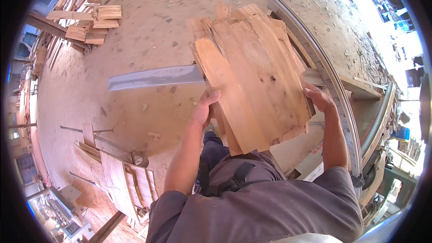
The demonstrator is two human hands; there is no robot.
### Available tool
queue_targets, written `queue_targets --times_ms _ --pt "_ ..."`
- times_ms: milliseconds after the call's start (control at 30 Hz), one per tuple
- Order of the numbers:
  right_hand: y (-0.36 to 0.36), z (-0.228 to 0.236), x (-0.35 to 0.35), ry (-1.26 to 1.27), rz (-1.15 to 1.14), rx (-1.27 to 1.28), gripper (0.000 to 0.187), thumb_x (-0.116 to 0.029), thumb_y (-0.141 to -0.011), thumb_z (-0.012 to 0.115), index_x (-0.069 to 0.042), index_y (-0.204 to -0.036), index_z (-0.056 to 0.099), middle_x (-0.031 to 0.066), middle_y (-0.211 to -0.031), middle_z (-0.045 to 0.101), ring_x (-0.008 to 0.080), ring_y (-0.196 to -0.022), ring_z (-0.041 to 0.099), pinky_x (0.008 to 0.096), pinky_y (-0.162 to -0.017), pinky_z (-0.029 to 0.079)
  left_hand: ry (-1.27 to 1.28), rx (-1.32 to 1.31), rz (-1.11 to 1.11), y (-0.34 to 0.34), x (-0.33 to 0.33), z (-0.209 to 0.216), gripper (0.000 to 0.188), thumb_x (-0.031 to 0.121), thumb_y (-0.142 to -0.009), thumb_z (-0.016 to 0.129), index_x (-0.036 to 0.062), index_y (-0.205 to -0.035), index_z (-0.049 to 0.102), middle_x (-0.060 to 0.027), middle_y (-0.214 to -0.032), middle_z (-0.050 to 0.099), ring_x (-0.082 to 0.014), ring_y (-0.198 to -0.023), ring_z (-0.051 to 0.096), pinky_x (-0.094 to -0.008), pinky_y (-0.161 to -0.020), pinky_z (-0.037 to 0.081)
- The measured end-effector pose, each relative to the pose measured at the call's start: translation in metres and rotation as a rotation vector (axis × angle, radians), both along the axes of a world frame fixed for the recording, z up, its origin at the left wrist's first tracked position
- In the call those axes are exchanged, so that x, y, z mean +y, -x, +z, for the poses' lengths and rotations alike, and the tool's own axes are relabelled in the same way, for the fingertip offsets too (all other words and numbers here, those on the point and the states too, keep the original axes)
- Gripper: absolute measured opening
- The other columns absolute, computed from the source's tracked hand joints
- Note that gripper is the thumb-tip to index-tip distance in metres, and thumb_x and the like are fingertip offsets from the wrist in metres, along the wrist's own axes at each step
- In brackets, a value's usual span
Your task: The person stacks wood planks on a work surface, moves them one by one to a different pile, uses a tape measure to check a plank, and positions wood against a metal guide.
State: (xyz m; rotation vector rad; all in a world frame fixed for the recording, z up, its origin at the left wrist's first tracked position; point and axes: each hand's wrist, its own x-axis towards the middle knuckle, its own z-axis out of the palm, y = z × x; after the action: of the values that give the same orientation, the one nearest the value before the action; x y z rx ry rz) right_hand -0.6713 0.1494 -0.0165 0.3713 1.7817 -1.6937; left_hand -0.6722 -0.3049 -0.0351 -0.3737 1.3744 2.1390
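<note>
Between my two hands I hold a thick stack of thin wooden boards in front of my body. The boards are pale brown, uneven in length, and fanned a little out of line; one on top shows small dark knots. My left hand grips the stack's left edge, its thumb lying on the top board. At the right edge, my right hand clasps the boards, with its lower fingers partly hidden beneath them. Behind the stack, a flat grey metal bar sticks out to the left.
A long metal rail curves past the stack on my right, beside a wooden-framed bench. Lower left, a wheeled cart carries upright boards. Wood piles lie at the far left on the dusty ground.
</note>
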Motion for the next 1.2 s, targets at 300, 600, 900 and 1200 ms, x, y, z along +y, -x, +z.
queue_targets --times_ms 300,600,900,1200 --pt "-0.032 -0.019 -0.036 0.356 -0.171 -0.047 0.098 -0.048 -0.087 0.07 -0.003 -0.159 0.023 0.0147 -0.155 0.041 0.0263 -0.139 0.043 0.0382 -0.114 0.037 -0.086 -0.128 0.071 0.006 0.009 0.021 0.084 0.058 -0.093 0.062 0.0038 -0.152 0.038 -0.0143 -0.148 0.051 -0.0288 -0.137 0.048 -0.0451 -0.113 0.038" --pt "-0.07 -0.015 -0.086 0.372 -0.359 -0.007 0.088 -0.047 -0.089 0.069 0.0 -0.153 0.032 0.0153 -0.143 0.051 0.0254 -0.129 0.052 0.0386 -0.108 0.043 -0.133 -0.133 0.028 0.042 0.004 0.004 0.072 0.054 -0.097 0.057 0.002 -0.146 0.046 -0.0155 -0.141 0.056 -0.0288 -0.124 0.058 -0.0435 -0.102 0.047" --pt "-0.061 -0.013 -0.09 0.331 -0.405 0.095 0.084 -0.044 -0.09 0.068 0.001 -0.152 0.033 0.0133 -0.142 0.051 0.0237 -0.129 0.049 0.0364 -0.108 0.039 -0.143 -0.081 -0.011 0.05 0.013 0.008 0.074 0.051 -0.098 0.056 0.0013 -0.15 0.041 -0.0167 -0.149 0.05 -0.0297 -0.135 0.049 -0.0441 -0.11 0.041" --pt "-0.062 -0.02 -0.089 0.305 -0.449 0.157 0.072 -0.04 -0.093 0.064 0.0 -0.149 0.041 0.0108 -0.137 0.055 0.0214 -0.125 0.052 0.0345 -0.106 0.04 -0.043 -0.1 0.051 0.049 0.016 -0.008 0.077 0.056 -0.093 0.061 0.0024 -0.147 0.046 -0.0156 -0.143 0.054 -0.0296 -0.127 0.054 -0.0447 -0.104 0.045"
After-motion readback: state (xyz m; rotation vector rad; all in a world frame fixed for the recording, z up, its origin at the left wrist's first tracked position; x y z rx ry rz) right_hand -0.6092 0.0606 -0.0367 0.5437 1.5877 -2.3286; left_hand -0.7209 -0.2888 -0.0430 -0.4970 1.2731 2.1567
